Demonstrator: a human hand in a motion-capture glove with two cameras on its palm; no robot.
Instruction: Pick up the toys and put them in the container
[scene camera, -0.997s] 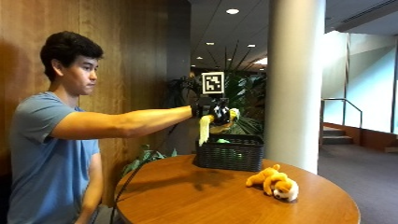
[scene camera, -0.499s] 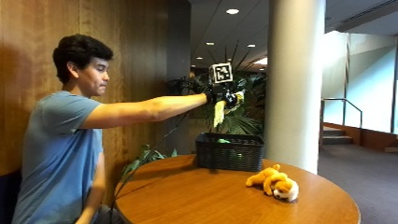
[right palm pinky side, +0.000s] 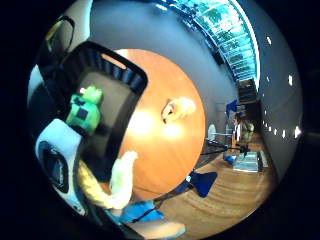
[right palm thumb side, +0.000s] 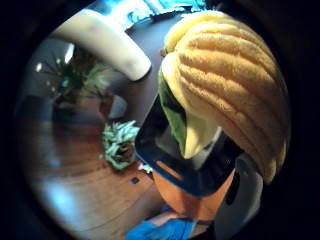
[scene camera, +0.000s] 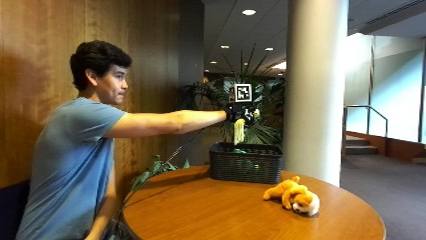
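Gloved right hand (scene camera: 241, 113) gripped the yellow corn plush (scene camera: 238, 131) directly above the black basket (scene camera: 245, 163), long axis vertical, free end pointing down into it. Green toy (right palm pinky side: 83, 110) was already inside, so one in, one about to drop. Orange plush dog (scene camera: 293, 195) was left lying on the table (scene camera: 219, 215), apart from the basket.
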